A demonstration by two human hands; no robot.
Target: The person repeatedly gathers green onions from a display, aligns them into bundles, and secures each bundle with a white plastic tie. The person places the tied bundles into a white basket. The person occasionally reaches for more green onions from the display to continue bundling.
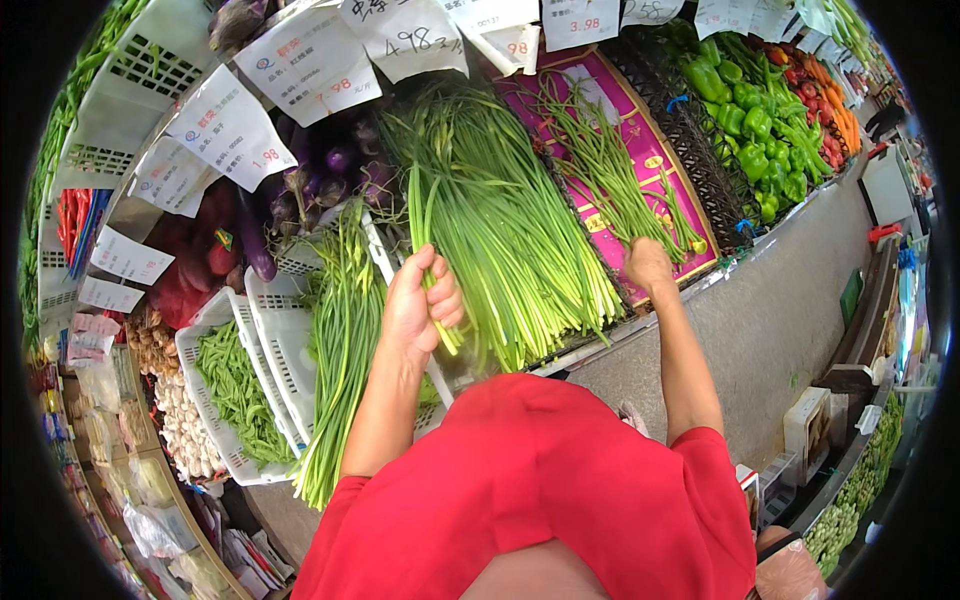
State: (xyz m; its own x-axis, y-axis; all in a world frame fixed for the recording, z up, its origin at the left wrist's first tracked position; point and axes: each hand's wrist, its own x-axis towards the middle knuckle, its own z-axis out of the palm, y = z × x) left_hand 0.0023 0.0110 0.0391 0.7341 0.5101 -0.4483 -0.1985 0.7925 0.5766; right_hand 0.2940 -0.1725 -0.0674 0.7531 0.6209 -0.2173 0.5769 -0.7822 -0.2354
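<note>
My left hand (426, 304) is closed around a few long green stalks (424, 202), whose pale cut ends stick out below the fist. Just right of it lies a broad heap of garlic chives (517, 247), with pale ends towards me and dark leaf tips at the back. My right hand (649, 264) is at the near ends of thin green stems (607, 172), which lie on a magenta printed cardboard sheet (686, 180). Its fingers are turned away from view, so I cannot tell whether they grip the stems.
Left of the chives lie another long green bunch (345, 322), a white basket of green pods (244, 397), eggplants (255, 232) and garlic bulbs (187, 427). Price cards (307, 67) hang over the back. Green peppers (754, 135) are at the right, beside a grey floor (780, 300).
</note>
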